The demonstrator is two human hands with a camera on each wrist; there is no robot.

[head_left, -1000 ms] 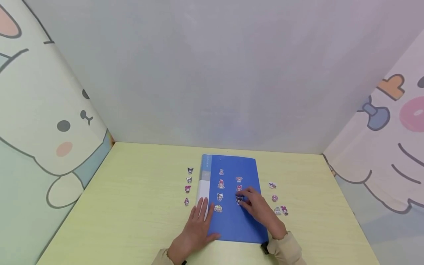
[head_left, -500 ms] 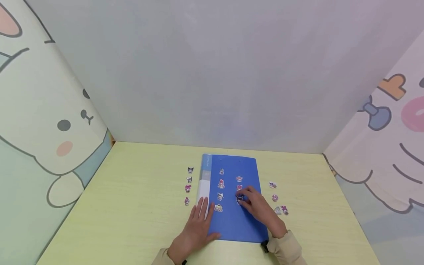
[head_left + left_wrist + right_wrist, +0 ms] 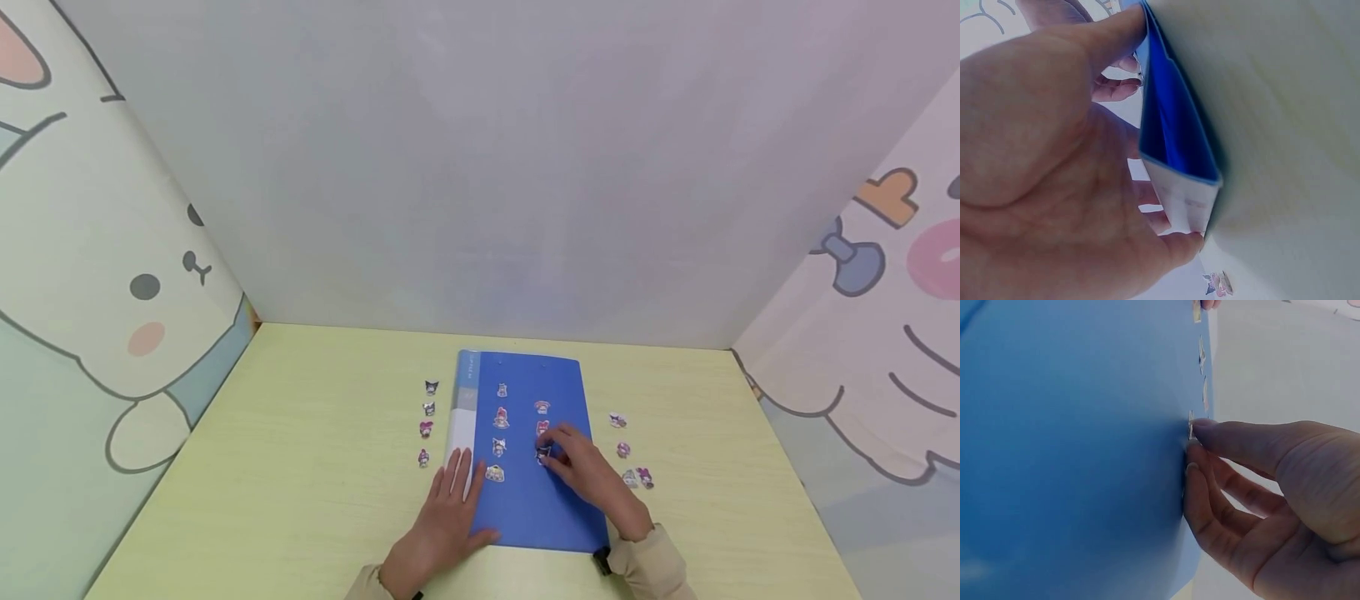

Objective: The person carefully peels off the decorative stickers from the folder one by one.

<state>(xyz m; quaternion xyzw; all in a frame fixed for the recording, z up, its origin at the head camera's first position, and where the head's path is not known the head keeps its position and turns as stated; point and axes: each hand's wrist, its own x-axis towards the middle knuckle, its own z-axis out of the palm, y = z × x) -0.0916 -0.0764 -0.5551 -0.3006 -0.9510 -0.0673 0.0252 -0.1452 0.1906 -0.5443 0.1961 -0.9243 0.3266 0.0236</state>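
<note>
At lower centre the right hand (image 3: 588, 473) still pinched the dark sticker (image 3: 543, 455), unreleased, the left hand (image 3: 448, 510) resting, fingers apart, on the blue folder (image 3: 536, 512).

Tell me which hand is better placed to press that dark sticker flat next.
Probably the right hand: its thumb and finger pinch the dark sticker at the blue folder, while the left hand rests spread over the folder's spine.

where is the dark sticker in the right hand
In the head view, the dark sticker is pinched by the right hand over the right half of the folder, just below a pink sticker.
</note>
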